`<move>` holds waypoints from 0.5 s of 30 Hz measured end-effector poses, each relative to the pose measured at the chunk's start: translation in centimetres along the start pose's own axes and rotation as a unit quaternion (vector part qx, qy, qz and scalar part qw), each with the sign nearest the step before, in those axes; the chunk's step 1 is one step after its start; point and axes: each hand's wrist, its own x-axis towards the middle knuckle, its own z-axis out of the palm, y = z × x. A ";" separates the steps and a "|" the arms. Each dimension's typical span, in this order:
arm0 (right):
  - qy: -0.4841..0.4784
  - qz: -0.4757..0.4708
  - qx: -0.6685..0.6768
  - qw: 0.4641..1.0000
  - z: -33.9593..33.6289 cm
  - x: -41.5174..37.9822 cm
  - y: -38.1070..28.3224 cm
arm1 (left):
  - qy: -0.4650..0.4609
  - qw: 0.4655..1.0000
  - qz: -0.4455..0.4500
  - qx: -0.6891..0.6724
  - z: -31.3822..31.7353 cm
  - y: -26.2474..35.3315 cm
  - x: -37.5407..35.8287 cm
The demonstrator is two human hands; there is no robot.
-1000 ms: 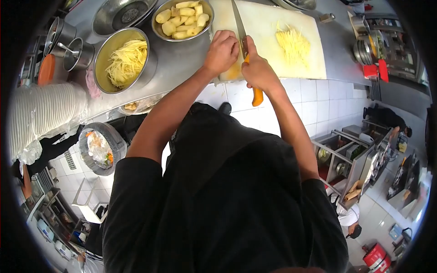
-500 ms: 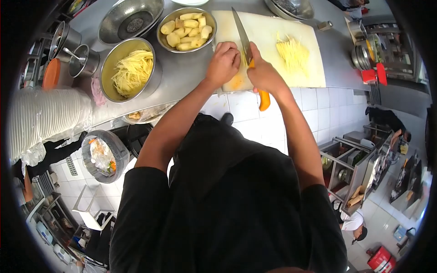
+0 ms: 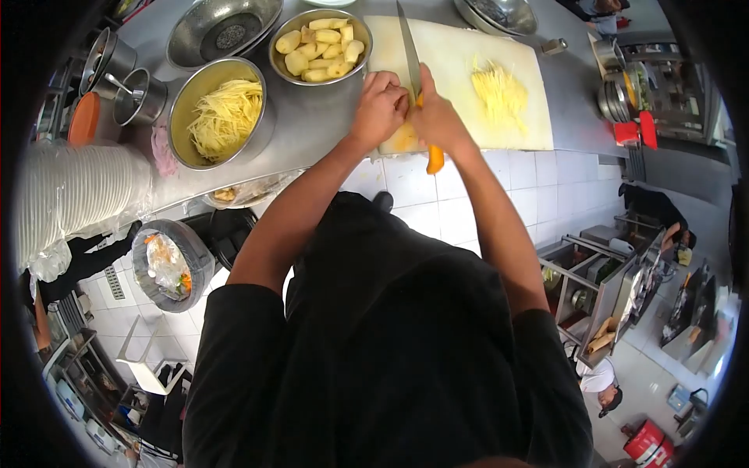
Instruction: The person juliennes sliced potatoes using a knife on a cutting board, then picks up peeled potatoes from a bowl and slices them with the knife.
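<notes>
My right hand (image 3: pixel 441 118) grips a knife (image 3: pixel 409 48) by its orange handle, the index finger stretched along the blade. The long blade points away from me over the white cutting board (image 3: pixel 445 47). My left hand (image 3: pixel 380 108) rests at the board's left edge with fingers curled, right beside the blade. What lies under those fingers is mostly hidden. A pile of pale yellow potato strips (image 3: pixel 499 90) lies on the board's right half. Left of the board, a steel bowl holds peeled potato pieces (image 3: pixel 318 48). A deeper steel bowl (image 3: pixel 269 129) contains more potato strips.
An empty-looking steel colander (image 3: pixel 183 35) stands at the back left. Stacked white plates in plastic (image 3: pixel 86 195) occupy the counter's left end. A bin (image 3: pixel 204 269) with scraps stands on the floor below. Co-workers are at the sides; one bends near the right-hand counters (image 3: pixel 651 207).
My right hand and the knife have shifted left, closer to my left hand, and the handle has swung left. The left hand stays nearly in place. The whole view has drifted slightly.
</notes>
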 end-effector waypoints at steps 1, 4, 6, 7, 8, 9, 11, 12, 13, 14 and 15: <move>-0.012 0.007 0.010 1.000 -0.7 0.0 -0.7 | 0.002 1.000 0.001 -0.002 0.0 0.0 -0.1; -0.040 0.032 0.025 0.998 -2.8 -0.5 -2.1 | 0.014 1.000 0.004 -0.004 -0.1 0.0 0.1; -0.054 0.054 0.020 0.997 -2.9 -2.0 -2.5 | 0.026 1.000 0.001 -0.007 -0.2 0.1 -0.2; -0.050 0.047 0.023 0.997 -2.3 -2.6 -2.3 | 0.032 0.999 0.002 -0.011 0.0 0.0 -0.2; -0.043 0.038 0.027 0.998 -1.7 -3.0 -1.8 | 0.038 0.999 0.005 -0.015 0.1 -0.1 0.0; -0.034 0.029 0.031 0.999 -1.4 -3.0 -1.5 | 0.029 1.000 -0.004 -0.008 0.0 0.2 0.0; -0.032 0.039 0.037 0.998 -0.7 -3.0 -1.6 | 0.022 1.000 0.000 -0.010 -0.2 0.2 0.2; -0.032 0.045 0.041 0.998 -0.3 -3.1 -1.5 | 0.017 1.000 0.001 -0.011 -0.2 0.3 0.1; -0.021 0.034 0.018 0.999 0.4 -2.7 -0.7 | 0.008 1.000 -0.007 -0.012 -0.2 0.4 -0.4; -0.005 0.017 -0.006 1.000 0.9 -1.1 0.4 | 0.004 1.000 -0.010 -0.011 -0.2 0.4 -0.2; 0.013 0.000 -0.031 0.999 1.1 0.3 0.9 | 0.001 1.000 -0.010 -0.011 -0.3 0.3 0.1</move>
